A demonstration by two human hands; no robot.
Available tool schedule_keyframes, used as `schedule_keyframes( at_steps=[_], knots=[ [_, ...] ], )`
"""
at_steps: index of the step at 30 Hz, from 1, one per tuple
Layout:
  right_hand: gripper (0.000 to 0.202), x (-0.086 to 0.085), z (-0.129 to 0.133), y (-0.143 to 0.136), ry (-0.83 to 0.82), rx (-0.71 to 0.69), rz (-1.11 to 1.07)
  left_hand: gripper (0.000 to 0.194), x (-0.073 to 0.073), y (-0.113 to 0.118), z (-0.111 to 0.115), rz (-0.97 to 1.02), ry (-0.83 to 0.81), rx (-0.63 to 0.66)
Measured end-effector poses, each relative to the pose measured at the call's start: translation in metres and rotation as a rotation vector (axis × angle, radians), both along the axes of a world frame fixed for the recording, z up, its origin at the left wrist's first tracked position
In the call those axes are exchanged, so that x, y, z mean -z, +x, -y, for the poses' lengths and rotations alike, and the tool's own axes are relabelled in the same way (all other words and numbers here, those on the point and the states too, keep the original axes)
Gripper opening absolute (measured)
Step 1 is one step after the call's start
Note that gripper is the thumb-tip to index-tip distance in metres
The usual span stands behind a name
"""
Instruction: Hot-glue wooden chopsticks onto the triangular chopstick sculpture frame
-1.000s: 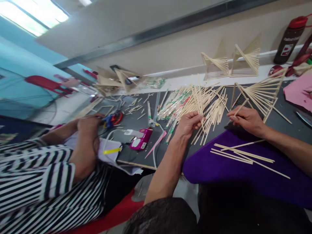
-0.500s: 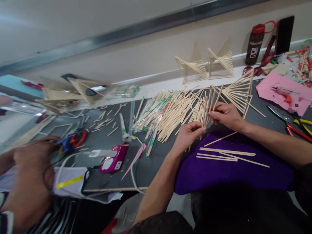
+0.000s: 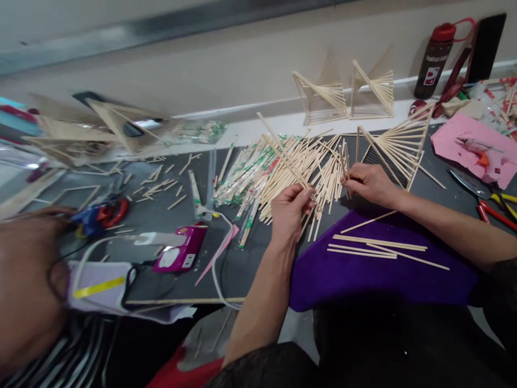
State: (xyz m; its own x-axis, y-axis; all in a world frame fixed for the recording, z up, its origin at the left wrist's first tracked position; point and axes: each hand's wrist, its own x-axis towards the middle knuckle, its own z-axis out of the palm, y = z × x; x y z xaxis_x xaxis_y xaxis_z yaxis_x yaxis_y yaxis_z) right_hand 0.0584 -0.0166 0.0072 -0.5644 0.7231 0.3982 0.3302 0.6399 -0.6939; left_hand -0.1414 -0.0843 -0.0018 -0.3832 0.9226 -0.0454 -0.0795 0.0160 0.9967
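Note:
My left hand (image 3: 291, 209) is closed on a couple of thin wooden sticks (image 3: 285, 157), which slant up to the left over a loose pile. My right hand (image 3: 368, 182) pinches a small bunch of upright wooden sticks (image 3: 344, 159); fingers hide their lower ends. The pile of bare sticks (image 3: 283, 186) spreads between and behind both hands. Just behind my right hand stands a fanned, twisted stick frame (image 3: 404, 145). Several loose sticks (image 3: 379, 242) lie on a purple cloth (image 3: 347, 285) at the table's front edge.
Two finished-looking twisted frames (image 3: 323, 97) stand against the wall. At right are a bottle (image 3: 434, 62), a glue gun (image 3: 480, 148) on pink foam (image 3: 452, 137), and pliers (image 3: 490, 207). Leftward lie a magenta power adapter (image 3: 180, 250), its cable, and another person's arm (image 3: 32, 280).
My hands have moved apart. My left hand has shifted left with its sticks, now slanting over the pile, while my right hand keeps its upright bunch. The camera view has shifted slightly.

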Motion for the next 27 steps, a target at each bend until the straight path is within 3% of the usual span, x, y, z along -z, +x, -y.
schedule_keyframes(
  at_steps=[8,27],
  knots=[
    [0.026,0.0039,-0.0006,-0.0028,0.010,-0.005,-0.004,0.021,-0.0054,-0.0009,0.0044,-0.072,-0.009,0.028],
    [0.025,0.0050,-0.0075,-0.0051,-0.073,0.017,-0.016,0.026,0.0023,0.0013,0.0035,-0.133,-0.055,0.075]
  ],
)
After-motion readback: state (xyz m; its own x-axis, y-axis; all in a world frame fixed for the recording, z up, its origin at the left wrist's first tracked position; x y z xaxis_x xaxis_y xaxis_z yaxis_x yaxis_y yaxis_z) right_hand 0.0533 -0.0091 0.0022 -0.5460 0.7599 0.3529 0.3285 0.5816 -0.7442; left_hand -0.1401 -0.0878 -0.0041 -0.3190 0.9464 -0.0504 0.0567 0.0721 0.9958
